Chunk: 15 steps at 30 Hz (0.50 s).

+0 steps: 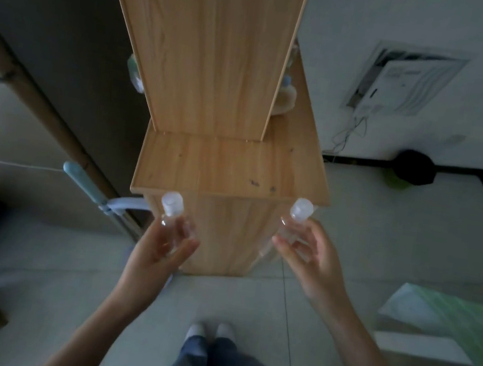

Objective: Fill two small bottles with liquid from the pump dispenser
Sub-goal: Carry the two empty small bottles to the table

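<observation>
left hand (161, 246) grips left bottle (172, 216), in air off shelf (230, 166) front left corner | right hand (313, 260) pinches right bottle (296, 221) off front right corner | caps on, fill unclear | pump dispenser unseen | filling likely not started

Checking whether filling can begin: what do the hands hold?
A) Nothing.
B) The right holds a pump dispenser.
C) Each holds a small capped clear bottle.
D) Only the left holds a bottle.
C: the left hand grips the left bottle and the right hand the right bottle, both with caps on.
</observation>
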{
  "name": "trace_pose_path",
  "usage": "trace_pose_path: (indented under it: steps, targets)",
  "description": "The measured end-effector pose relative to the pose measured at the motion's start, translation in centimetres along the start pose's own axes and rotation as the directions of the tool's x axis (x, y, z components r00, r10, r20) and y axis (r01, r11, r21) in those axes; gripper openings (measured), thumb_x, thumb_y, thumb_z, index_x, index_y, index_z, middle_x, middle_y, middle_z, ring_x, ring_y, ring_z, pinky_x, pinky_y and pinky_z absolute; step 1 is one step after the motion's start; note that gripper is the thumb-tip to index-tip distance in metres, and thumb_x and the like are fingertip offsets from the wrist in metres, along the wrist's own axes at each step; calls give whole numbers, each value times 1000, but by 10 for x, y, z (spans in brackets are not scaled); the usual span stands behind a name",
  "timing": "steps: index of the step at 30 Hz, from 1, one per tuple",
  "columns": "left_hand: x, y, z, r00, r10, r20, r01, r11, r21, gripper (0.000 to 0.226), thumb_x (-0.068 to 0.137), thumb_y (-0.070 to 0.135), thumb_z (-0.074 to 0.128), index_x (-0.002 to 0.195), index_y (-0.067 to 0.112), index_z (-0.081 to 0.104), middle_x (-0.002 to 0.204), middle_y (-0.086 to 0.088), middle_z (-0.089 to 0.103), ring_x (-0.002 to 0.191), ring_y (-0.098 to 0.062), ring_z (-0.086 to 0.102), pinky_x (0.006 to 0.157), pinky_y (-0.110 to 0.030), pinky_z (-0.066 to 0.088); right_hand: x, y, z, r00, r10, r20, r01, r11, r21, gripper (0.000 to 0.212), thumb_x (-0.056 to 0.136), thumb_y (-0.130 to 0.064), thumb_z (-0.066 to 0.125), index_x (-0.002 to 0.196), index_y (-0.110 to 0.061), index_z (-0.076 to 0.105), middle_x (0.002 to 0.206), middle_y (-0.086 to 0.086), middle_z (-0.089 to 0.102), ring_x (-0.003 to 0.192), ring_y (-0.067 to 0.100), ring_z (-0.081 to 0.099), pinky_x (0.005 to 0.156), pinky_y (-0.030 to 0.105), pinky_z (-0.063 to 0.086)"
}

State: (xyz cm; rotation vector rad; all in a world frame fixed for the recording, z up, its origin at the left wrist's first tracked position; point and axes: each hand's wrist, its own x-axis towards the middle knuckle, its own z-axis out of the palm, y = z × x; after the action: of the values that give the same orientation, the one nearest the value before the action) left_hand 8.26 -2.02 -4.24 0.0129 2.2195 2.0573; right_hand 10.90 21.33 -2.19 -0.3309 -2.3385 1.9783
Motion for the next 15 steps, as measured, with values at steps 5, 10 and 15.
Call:
trace_pose_path:
  steps: [5,10,15]
  targets:
    - [-60,-55,2,973,-228,32,227,973,38,11,84,-2,62,94,2,60,86,-9,63,76,-11,58,64,-9,45,-54,55,-6,975,209,-81,-206,978,42,25,82,-11,72,99,-26,63,100,-10,70,99,6,65,84,24,48]
    - [-87,-74,0,935,-348,62,346,937,38,12,85,-4,59,97,-3,57,86,-9,60,79,-15,55,64,-7,46,-96,84,4,931,342,-127,-339,940,45,22,83,-5,71,99,-17,62,95,-7,69,85,-3,65,71,11,50]
    - [-88,-75,-7,937,-323,131,310,944,116,10,85,-4,59,94,-1,57,84,-11,57,78,-14,55,65,-8,45,-118,93,18,907,378,-188,-373,926,62,20,82,-2,71,94,-15,61,92,-5,67,85,2,64,72,16,52]
